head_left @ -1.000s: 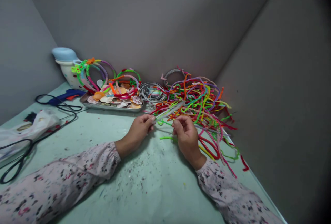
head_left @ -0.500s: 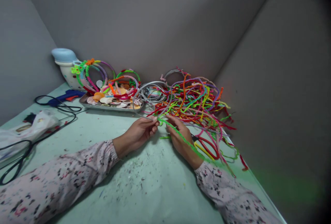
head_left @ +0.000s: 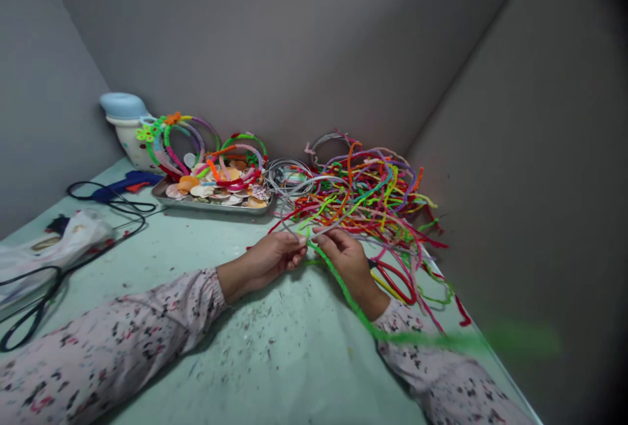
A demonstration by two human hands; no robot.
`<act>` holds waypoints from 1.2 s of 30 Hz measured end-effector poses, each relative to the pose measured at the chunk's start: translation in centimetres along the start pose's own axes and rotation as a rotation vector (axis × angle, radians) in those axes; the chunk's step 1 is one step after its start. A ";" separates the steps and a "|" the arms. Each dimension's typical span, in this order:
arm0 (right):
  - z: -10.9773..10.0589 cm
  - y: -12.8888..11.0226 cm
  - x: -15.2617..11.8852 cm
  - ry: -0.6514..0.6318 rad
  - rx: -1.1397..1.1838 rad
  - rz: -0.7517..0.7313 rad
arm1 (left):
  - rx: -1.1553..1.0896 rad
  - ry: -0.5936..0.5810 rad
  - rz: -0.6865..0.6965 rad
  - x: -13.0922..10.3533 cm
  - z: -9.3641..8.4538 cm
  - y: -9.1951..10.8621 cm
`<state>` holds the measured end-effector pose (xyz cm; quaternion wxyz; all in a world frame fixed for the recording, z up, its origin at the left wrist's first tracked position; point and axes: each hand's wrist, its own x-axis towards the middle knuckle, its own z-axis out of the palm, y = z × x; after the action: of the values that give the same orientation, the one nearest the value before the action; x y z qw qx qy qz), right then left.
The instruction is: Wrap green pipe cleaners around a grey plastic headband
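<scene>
At table centre, w/ pile of craft stems just behind: left hand & right hand, fingertips pressed together, pinch a green stem against a grey hoop. Stem looks light, fuzzy, bendy; best gripped near the wrap point.

Legible text, labels, numbers: none observed.
No print, brand or sign can be read on any surface, neither on the items left of the grip, the blue glue gun, clear plastic bag and white jar, nor on the grey walls beyond it.
</scene>
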<state>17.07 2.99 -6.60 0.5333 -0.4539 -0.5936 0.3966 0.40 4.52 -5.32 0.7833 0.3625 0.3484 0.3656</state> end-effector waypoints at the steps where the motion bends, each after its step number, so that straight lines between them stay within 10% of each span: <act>1: 0.0 -0.1 0.0 -0.002 0.005 0.013 | 0.025 -0.007 -0.005 0.0 -0.1 -0.1; 36: -0.2 0.3 0.3 -0.098 0.509 0.359 | 0.107 -0.138 0.000 -0.1 0.0 -0.2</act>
<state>17.31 3.36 -6.79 0.5219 -0.3836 -0.4106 0.6417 0.46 4.36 -5.48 0.7849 0.4284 0.3124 0.3205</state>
